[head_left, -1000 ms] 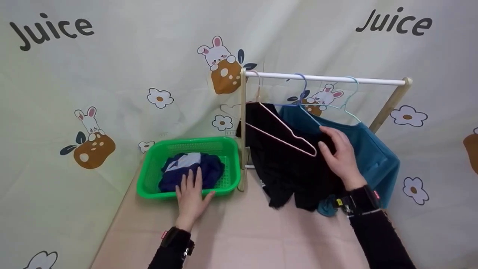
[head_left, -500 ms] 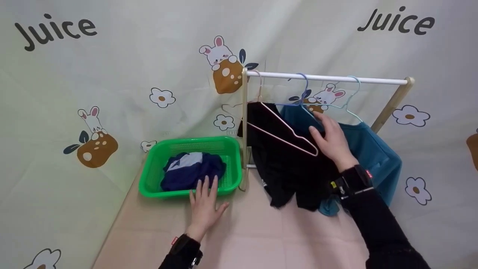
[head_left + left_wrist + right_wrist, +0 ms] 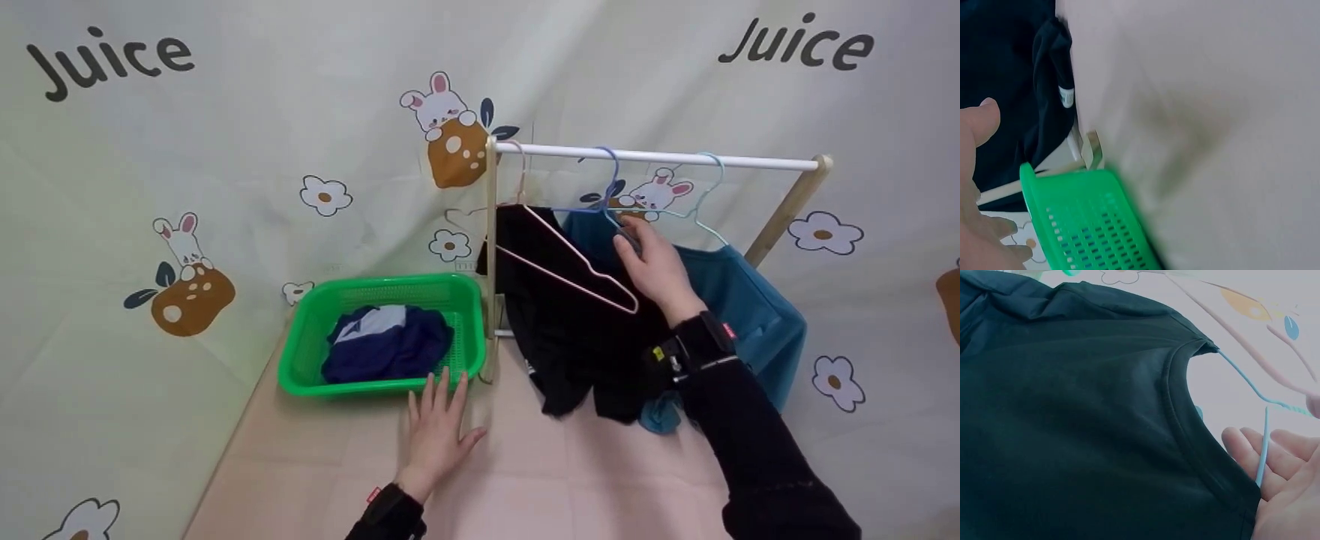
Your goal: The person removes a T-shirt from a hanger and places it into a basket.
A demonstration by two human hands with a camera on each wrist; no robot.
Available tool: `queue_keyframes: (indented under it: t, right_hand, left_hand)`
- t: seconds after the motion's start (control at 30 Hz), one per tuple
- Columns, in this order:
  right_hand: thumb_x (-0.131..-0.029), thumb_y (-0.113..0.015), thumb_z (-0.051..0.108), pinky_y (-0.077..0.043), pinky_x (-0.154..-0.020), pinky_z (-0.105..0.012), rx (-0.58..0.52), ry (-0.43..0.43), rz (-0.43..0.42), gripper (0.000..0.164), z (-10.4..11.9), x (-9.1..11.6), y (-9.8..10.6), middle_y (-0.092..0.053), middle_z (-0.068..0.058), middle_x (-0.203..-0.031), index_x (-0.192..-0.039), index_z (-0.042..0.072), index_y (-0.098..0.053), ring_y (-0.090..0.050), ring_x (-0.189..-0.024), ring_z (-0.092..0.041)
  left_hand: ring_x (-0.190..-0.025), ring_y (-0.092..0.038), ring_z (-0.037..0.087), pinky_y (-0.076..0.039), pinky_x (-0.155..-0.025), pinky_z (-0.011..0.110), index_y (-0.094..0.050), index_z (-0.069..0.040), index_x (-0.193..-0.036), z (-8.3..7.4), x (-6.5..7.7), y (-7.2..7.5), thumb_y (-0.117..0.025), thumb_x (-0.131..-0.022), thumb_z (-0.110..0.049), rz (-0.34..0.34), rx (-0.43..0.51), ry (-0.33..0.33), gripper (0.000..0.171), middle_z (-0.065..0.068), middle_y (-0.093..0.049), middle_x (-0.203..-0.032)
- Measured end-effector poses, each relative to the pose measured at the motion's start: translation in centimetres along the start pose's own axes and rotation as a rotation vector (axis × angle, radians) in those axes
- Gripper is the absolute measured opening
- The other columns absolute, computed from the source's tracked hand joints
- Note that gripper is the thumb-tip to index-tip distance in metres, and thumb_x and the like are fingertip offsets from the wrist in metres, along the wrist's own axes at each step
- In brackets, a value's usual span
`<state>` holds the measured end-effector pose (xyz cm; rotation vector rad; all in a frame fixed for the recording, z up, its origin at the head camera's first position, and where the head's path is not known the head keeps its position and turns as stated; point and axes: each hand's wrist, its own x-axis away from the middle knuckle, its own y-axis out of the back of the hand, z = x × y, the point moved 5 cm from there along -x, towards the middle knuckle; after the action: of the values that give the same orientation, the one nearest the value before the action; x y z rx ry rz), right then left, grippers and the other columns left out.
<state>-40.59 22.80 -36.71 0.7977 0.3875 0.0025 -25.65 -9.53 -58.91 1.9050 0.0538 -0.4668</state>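
Black shirt (image 3: 577,337) hung on blue hanger (image 3: 616,166). Right hand (image 3: 658,271) placed at neckline (image 3: 1172,388), fingers part-bent behind hanger arm (image 3: 1264,455); grip cannot be told. Left hand (image 3: 436,436) spread, nothing held, near basket (image 3: 337,389). Shirt may be dislodged by sideways tug; pink hanger (image 3: 559,238) may be snagged on withdrawal.

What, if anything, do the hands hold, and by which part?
Left hand holds nothing. Right hand is at the blue hanger, along its sloping side; whether gripping is unclear.

bkgd cloth (image 3: 300,97) pale, w/ bunnies (image 3: 441,111), flwrs (image 3: 325,198) (& "Juice" txt (image 3: 795,49)); tbl (image 3: 300,472) pinkish-beige
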Motion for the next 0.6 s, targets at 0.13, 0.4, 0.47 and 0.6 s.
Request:
queue_keyframes:
  t: [0.13,0.4,0.47,0.6]
  right_hand:
    - [-0.106,-0.046,0.028,-0.046,-0.096,-0.05,-0.031,-0.02,-0.02,0.047,0.2,-0.5,-0.1,-0.062,-0.023,-0.122,-0.144,0.0,-0.044,-0.062,-0.107,-0.036]
    - [-0.104,-0.048,0.024,-0.039,-0.071,-0.043,0.112,-0.069,-0.161,0.036,0.6,-0.8,0.3,-0.062,-0.011,-0.091,-0.137,0.012,-0.057,-0.055,-0.079,-0.03]
    - [-0.105,-0.049,0.027,-0.036,-0.067,-0.04,0.139,-0.085,-0.188,0.035,0.7,-0.8,0.7,-0.061,-0.009,-0.09,-0.136,0.016,-0.06,-0.054,-0.077,-0.028]
    - [-0.105,-0.049,0.033,-0.036,-0.067,-0.039,0.155,-0.115,-0.222,0.035,1.0,-0.8,1.8,-0.065,-0.009,-0.094,-0.133,0.019,-0.064,-0.056,-0.081,-0.027]
  left_hand:
    - [-0.142,-0.025,0.047,-0.018,-0.107,0.07,-0.034,-0.012,-0.155,-1.1,-0.1,-0.5,-0.079,-0.08,-0.047,-0.005,0.017,-0.024,0.094,0.022,-0.029,-0.157]
    - [-0.141,-0.028,0.047,-0.022,-0.107,0.069,-0.034,-0.009,-0.154,-2.6,0.0,-1.2,-0.077,-0.082,-0.048,-0.032,0.02,-0.07,0.092,0.022,-0.032,-0.155]
    - [-0.141,-0.027,0.046,-0.022,-0.107,0.069,-0.036,-0.008,-0.153,-2.9,-0.1,-1.3,-0.077,-0.083,-0.048,-0.032,0.025,-0.075,0.091,0.023,-0.032,-0.155]
    - [-0.14,-0.029,0.047,-0.024,-0.106,0.07,-0.036,-0.006,-0.153,-3.1,0.0,-1.6,-0.077,-0.082,-0.047,-0.05,0.032,-0.087,0.092,0.024,-0.034,-0.154]
